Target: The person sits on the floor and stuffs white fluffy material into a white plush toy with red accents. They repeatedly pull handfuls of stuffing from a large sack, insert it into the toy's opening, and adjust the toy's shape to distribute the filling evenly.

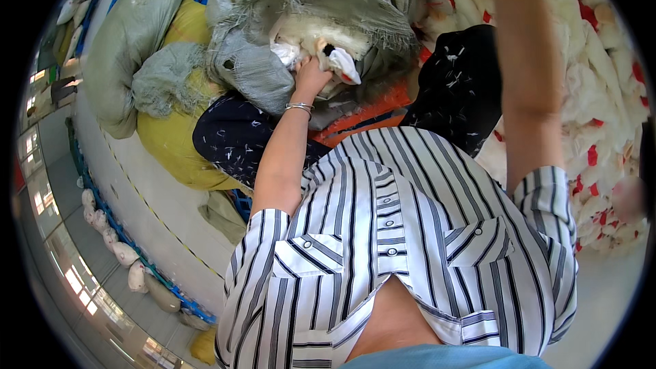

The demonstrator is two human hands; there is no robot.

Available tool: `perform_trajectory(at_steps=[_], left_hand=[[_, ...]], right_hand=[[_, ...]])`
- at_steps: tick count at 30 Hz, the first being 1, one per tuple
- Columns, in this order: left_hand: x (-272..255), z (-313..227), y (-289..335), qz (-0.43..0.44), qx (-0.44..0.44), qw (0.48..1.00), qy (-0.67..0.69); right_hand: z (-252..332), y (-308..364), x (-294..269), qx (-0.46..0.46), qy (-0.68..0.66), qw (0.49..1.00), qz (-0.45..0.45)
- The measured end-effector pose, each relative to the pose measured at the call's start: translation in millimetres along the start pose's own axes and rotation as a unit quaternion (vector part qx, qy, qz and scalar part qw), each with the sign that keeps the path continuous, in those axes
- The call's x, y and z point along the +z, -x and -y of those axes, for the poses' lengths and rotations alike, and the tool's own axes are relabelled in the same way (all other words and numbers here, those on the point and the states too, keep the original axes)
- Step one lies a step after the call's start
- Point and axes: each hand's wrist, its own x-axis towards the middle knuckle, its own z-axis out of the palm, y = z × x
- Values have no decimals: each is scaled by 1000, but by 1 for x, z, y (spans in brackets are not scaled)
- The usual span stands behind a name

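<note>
My left hand (313,76), below a silver bracelet, reaches into the mouth of a grey-green woven sack (249,72) with frayed edges. Its fingers are curled down onto a white fluffy fabric piece (285,52), with their tips partly hidden. Beside them lies another soft white piece (342,65) with black and red spots. Several more pale fluffy pieces fill the sack's opening. My right forearm (529,61) stretches up past the sack, blurred at its far end. The right hand lies beyond the upper edge, out of sight.
A large heap of white fluffy pieces (591,143) with red bits lies at the right. Full grey-green (140,41) and yellow sacks (164,143) stand at the left. Between my legs shows an orange surface (369,111). Along the far left wall runs a row of stuffed white bundles (123,253).
</note>
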Motion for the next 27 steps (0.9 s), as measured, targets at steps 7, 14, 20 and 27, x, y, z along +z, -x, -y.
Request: perform_trajectory(at_steps=[7,14,20,27], left_hand=[[-69,-9,26,-116,-44,869,479],[-168,-79,87,-197,125,818,526],[-202,-111,119,-244,174,693,656],[-247,-130,140,-196,246,756,575]], right_hand=[[-122,68,93,88,222,875,420],[-95,74,105,205,134,845,476],[-62,91,102,167,-71,912,366],[-64,134,114,212,-378,876,210]])
